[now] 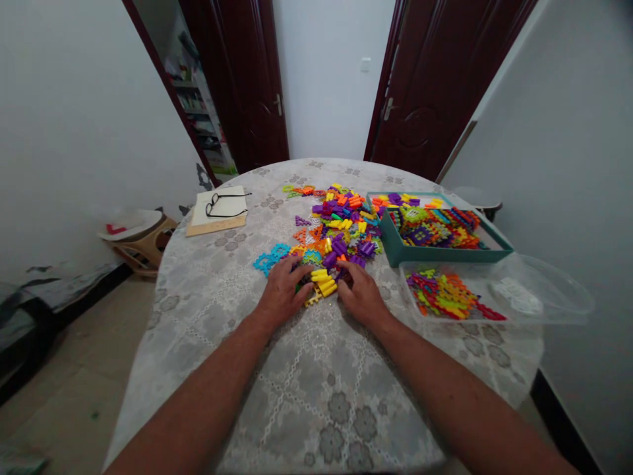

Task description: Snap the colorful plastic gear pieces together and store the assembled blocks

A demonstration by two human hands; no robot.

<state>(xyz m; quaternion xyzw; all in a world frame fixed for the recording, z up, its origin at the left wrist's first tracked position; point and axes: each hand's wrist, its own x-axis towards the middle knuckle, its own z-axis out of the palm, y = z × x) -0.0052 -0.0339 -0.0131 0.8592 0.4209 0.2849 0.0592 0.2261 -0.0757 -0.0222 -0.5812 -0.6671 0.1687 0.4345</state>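
A heap of small plastic building pieces [341, 227] in purple, orange, yellow and green lies in the middle of a round table [316, 369] covered with a grey patterned cloth. My left hand [284, 287] and my right hand [361, 293] rest at the near edge of the heap, on either side of a small yellow cluster of pieces [322, 284]. The fingers of both hands are curled round that cluster and touch it. A blue flat piece [271, 257] lies just left of my left hand.
A teal box [395, 249] full of coloured pieces stands right of the heap. In front of it is a clear plastic tray [544, 297] with more pieces. A notebook with glasses [220, 208] lies at the far left. A stool [141, 237] stands beside the table.
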